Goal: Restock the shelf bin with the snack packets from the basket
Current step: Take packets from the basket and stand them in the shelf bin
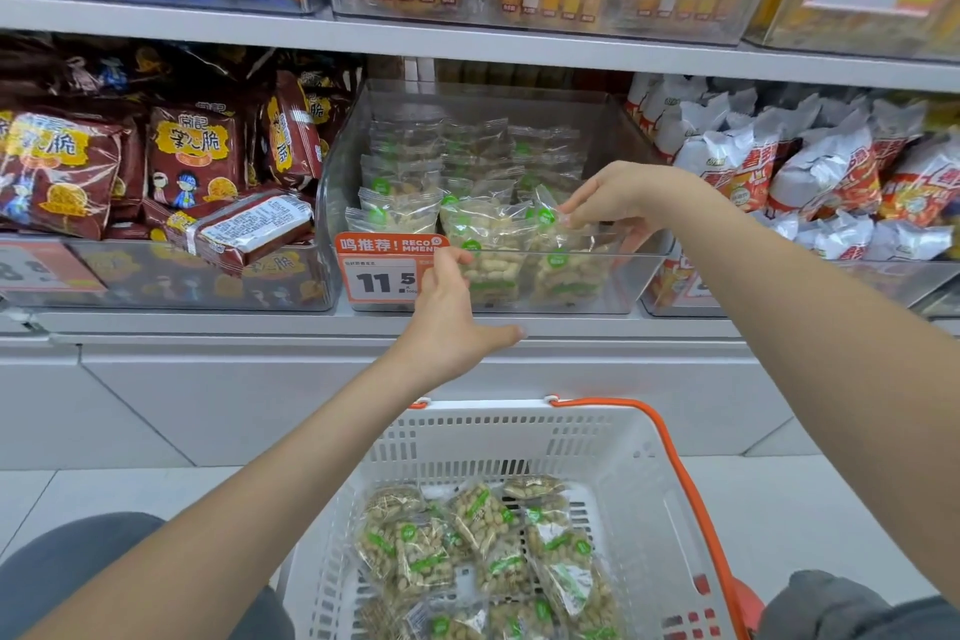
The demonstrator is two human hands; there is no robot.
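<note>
Pinching packet (pixel 550 224) (tilted), right hand (pixel 618 203)

A person's right hand (pixel 618 203) pinches a clear peanut packet (pixel 558 229) inside a clear plastic shelf bin (pixel 628 140), while the left hand (pixel 449 322) touches the bin's front edge above a white plastic basket (pixel 639 473) of similar packets (pixel 483 546).

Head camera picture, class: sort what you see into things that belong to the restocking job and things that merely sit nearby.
Belongs to the job:
clear shelf bin
peanut packets in the white basket
left hand at the bin's front
right hand on a packet in the bin

Merely nearby:
brown snack bags
white snack bags
price tag
</note>
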